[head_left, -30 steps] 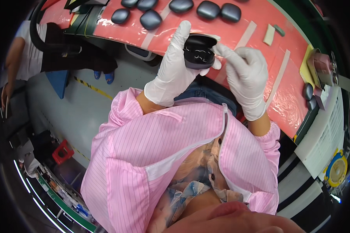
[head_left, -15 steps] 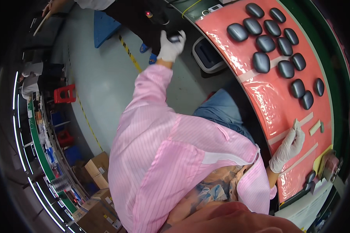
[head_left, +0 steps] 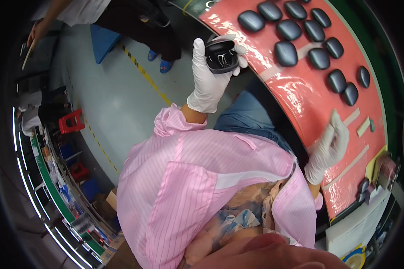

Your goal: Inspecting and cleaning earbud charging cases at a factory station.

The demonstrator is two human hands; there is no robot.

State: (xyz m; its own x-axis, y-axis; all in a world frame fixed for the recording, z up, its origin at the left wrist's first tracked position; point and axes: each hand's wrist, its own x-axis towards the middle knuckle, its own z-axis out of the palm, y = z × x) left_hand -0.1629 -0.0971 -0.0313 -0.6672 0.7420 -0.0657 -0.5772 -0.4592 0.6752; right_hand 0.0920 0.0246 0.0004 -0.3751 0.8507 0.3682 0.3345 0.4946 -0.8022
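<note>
My left hand (head_left: 208,85), in a white glove, is wrapped round a dark earbud case (head_left: 221,62). The case's lid stands up, showing a black inside with thin bright lines. My gloved right hand (head_left: 328,150) hovers at or rests on the red mat (head_left: 296,105); I cannot tell which. Its fingers are drawn together, and anything between them is hidden. Several closed dark-grey cases (head_left: 288,29) lie spread over the mat beyond it. The nearest to this hand is a rounded case (head_left: 349,94).
A pale strip (head_left: 363,127) and a small green piece (head_left: 371,125) lie right of my right hand. White sheets (head_left: 354,228) and a tape roll (head_left: 355,258) are at the near right. A person (head_left: 134,22) stands at the far left, beyond a red stool (head_left: 71,121).
My left hand has come nearer and turned, so the raised lid and the case's inside now show. My right hand has shifted slightly up in the picture. The whole view has shifted a little.
</note>
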